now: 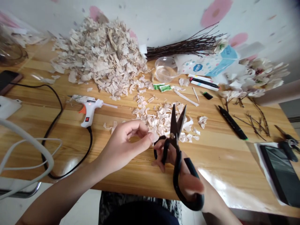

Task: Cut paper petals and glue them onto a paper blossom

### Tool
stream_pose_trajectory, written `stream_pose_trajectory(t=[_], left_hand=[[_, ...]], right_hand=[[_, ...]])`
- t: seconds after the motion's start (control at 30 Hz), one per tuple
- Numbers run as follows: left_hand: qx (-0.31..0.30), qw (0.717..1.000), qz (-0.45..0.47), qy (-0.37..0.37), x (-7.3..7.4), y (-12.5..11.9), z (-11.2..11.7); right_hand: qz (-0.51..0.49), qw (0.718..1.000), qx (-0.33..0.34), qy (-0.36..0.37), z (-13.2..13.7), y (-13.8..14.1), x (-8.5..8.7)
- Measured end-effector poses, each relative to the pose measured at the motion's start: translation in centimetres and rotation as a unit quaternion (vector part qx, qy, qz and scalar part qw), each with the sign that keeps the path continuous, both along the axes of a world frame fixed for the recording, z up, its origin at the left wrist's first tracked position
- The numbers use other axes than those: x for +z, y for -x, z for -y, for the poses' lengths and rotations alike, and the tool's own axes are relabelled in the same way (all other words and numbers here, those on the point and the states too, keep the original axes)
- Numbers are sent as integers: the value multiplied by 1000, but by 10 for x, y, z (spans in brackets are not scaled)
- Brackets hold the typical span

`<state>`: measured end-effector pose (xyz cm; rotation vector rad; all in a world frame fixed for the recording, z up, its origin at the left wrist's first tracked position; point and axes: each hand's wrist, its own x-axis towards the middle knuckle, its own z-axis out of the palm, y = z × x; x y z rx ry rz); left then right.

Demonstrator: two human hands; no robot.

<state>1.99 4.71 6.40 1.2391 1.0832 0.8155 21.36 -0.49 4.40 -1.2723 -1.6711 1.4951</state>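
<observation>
My left hand (pixel 133 142) is closed in a pinch, with a small pale dried petal (pixel 154 137) between thumb and fingertips. Just right of it, my right hand (pixel 187 178) has thumb and fingers through the black handles of a pair of scissors (pixel 172 136). The blades point up and away from me and stand apart, with nothing between them. Beyond both hands lies a scattered heap of petal scraps (pixel 161 117) on the wooden table (pixel 222 162). The fingertips of my left hand partly hide the petal.
A large pile of dried petals (pixel 103 56) stands at the back. At left lies a corded glue gun (pixel 87 107). Bundled twigs (pixel 182 47), a clear plastic bowl (pixel 166 70) and a tissue pack (pixel 206 64) are behind. A black marker (pixel 232 122) and a tablet-like device (pixel 281 175) lie right.
</observation>
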Motion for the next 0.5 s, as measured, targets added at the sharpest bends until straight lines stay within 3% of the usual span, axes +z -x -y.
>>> stream_pose_trajectory(t=[0.1,0.5], left_hand=[[34,999,18,-12,0,2,-1],[53,998,29,-36,-1,3,-1]], right_hand=[[-18,997,52,58,4,-3,2],[-29,990,68,123,8,1,0]])
